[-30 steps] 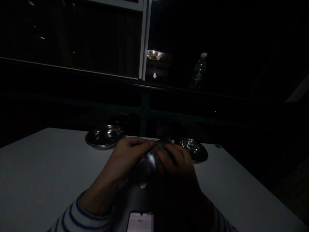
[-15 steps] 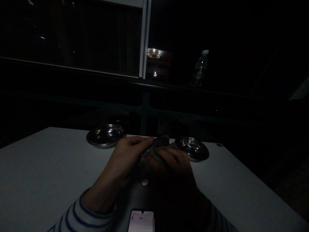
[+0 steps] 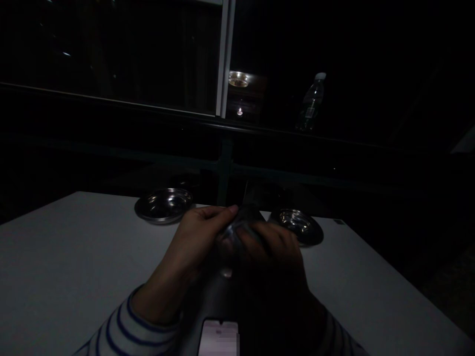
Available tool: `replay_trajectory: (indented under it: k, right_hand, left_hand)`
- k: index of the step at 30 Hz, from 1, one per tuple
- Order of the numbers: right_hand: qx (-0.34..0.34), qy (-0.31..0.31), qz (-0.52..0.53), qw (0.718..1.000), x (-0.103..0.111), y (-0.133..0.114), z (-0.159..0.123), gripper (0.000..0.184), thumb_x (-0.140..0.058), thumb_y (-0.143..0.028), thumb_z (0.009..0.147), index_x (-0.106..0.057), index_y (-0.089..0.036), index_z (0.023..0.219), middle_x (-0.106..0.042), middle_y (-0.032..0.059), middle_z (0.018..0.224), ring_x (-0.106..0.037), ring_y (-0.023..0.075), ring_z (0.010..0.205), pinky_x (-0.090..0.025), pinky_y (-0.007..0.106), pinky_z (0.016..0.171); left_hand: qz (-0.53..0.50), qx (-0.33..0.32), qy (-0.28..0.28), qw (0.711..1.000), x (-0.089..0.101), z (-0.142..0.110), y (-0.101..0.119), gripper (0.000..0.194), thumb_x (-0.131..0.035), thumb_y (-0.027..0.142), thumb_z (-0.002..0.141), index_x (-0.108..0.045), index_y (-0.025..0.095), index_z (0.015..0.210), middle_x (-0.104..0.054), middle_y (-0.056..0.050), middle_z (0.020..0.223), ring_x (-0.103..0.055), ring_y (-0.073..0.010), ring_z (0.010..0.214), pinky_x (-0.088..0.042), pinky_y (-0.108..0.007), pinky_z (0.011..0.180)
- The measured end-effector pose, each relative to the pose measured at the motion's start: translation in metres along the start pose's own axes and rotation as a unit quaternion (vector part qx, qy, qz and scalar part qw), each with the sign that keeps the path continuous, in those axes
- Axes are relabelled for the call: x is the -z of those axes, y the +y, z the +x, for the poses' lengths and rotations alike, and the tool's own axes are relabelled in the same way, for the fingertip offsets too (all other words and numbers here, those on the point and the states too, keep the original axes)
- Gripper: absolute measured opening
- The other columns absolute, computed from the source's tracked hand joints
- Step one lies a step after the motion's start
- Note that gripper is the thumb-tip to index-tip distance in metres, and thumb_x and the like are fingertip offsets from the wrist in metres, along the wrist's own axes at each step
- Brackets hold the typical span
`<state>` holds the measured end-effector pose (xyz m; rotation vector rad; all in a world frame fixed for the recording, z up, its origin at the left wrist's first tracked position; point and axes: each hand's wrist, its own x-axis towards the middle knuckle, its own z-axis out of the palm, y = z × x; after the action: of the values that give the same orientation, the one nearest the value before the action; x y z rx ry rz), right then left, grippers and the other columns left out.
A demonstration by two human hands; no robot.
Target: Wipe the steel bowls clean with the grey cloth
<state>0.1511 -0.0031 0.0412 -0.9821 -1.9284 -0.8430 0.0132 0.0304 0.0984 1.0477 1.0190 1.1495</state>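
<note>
The scene is very dark. My left hand [image 3: 193,242] and my right hand [image 3: 272,247] meet over the middle of a pale table [image 3: 67,257]. Both have fingers closed on a small shiny metal dish [image 3: 232,232] held tilted between them. A dark cloth seems bunched under my right fingers against the dish, though I cannot make it out well. Both sleeves are white with blue stripes.
Two more metal dishes lie on the table's far side, one at the left [image 3: 164,205] and one at the right [image 3: 299,225]. A lit phone [image 3: 219,338] lies at the near edge. A plastic water bottle [image 3: 311,103] stands on a dark ledge behind.
My right fingers have shifted a little over the dish, and the dish has turned slightly between my hands. The view has drifted slightly.
</note>
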Motion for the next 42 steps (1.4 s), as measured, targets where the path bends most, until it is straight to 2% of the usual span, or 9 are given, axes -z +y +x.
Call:
replay_trajectory:
  k: [2,8,13,18,23,29,36,39,42]
  right_hand:
    - [-0.008,-0.014,-0.007,1.000,-0.001,0.001,-0.001,0.028,-0.045,-0.029,0.086,-0.057,-0.018,0.109,-0.057,0.0092,0.106,-0.048,0.0234,0.097,-0.037,0.039,0.078]
    - [0.062,0.005,-0.016,0.998,-0.006,-0.017,-0.007,0.025,-0.043,-0.020,0.087,-0.059,-0.020,0.105,-0.061,0.0034,0.102,-0.047,0.0188,0.101,-0.031,0.040,0.088]
    - [0.029,-0.009,-0.023,0.999,-0.003,-0.010,-0.004,0.025,-0.045,-0.028,0.087,-0.057,-0.019,0.107,-0.060,0.0076,0.102,-0.047,0.0218,0.099,-0.034,0.040,0.083]
    - [0.075,0.020,-0.018,0.997,-0.005,-0.011,-0.003,0.021,-0.041,-0.020,0.087,-0.058,-0.020,0.099,-0.061,0.0043,0.099,-0.048,0.0188,0.098,-0.031,0.039,0.084]
    - [0.028,0.001,-0.022,0.999,-0.001,-0.007,0.003,0.022,-0.047,-0.031,0.085,-0.058,-0.019,0.100,-0.060,0.0079,0.101,-0.049,0.0222,0.097,-0.034,0.038,0.077]
    - [0.093,0.022,-0.004,0.995,-0.012,-0.015,-0.004,0.020,-0.044,-0.020,0.085,-0.060,-0.021,0.097,-0.060,0.0020,0.098,-0.048,0.0173,0.095,-0.031,0.038,0.083]
    - [-0.008,0.019,-0.001,1.000,-0.006,0.007,-0.004,0.024,-0.047,-0.026,0.085,-0.058,-0.019,0.105,-0.052,0.0101,0.108,-0.046,0.0240,0.099,-0.036,0.039,0.079]
    - [0.046,0.023,0.009,0.999,-0.009,-0.001,-0.007,0.025,-0.047,-0.022,0.084,-0.058,-0.018,0.106,-0.054,0.0072,0.105,-0.047,0.0210,0.098,-0.035,0.039,0.085]
    - [0.082,0.030,0.015,0.996,-0.010,-0.003,-0.008,0.025,-0.048,-0.020,0.083,-0.059,-0.018,0.105,-0.056,0.0057,0.103,-0.048,0.0193,0.098,-0.034,0.039,0.088]
  left_hand:
    - [-0.007,0.005,-0.001,1.000,-0.001,0.000,-0.002,0.021,-0.072,0.034,0.065,-0.071,0.015,0.072,-0.066,-0.001,0.056,-0.058,-0.0117,0.048,-0.041,-0.020,0.045]
    - [-0.011,0.001,-0.001,1.000,-0.001,0.000,-0.003,0.020,-0.072,0.033,0.065,-0.071,0.013,0.069,-0.067,-0.003,0.057,-0.059,-0.0121,0.052,-0.043,-0.020,0.048]
    - [-0.011,0.007,-0.010,1.000,-0.002,0.001,-0.004,0.020,-0.071,0.033,0.065,-0.072,0.014,0.073,-0.067,-0.001,0.055,-0.058,-0.0117,0.049,-0.042,-0.021,0.048]
    - [0.005,-0.001,-0.005,1.000,-0.001,0.004,-0.007,0.022,-0.070,0.035,0.065,-0.072,0.013,0.069,-0.066,-0.002,0.054,-0.058,-0.0122,0.049,-0.041,-0.021,0.047]
    - [0.011,0.005,-0.020,1.000,-0.001,0.004,-0.008,0.026,-0.070,0.038,0.066,-0.071,0.013,0.071,-0.067,-0.004,0.055,-0.059,-0.0141,0.050,-0.042,-0.022,0.047]
    - [0.005,0.003,0.000,1.000,-0.001,0.002,-0.004,0.022,-0.070,0.034,0.065,-0.069,0.012,0.062,-0.064,-0.003,0.053,-0.056,-0.0116,0.047,-0.040,-0.020,0.045]
    - [-0.037,-0.003,0.012,0.999,0.000,0.003,-0.002,0.028,-0.071,0.039,0.064,-0.068,0.012,0.070,-0.065,-0.003,0.057,-0.057,-0.0129,0.050,-0.042,-0.021,0.046]
    - [-0.029,-0.022,0.033,0.999,0.002,0.004,-0.003,0.030,-0.071,0.041,0.064,-0.069,0.012,0.069,-0.065,-0.003,0.058,-0.057,-0.0123,0.051,-0.041,-0.020,0.047]
    - [-0.006,-0.035,0.021,0.999,0.005,0.004,-0.002,0.029,-0.070,0.041,0.064,-0.069,0.013,0.068,-0.066,-0.003,0.059,-0.056,-0.0115,0.052,-0.040,-0.020,0.047]
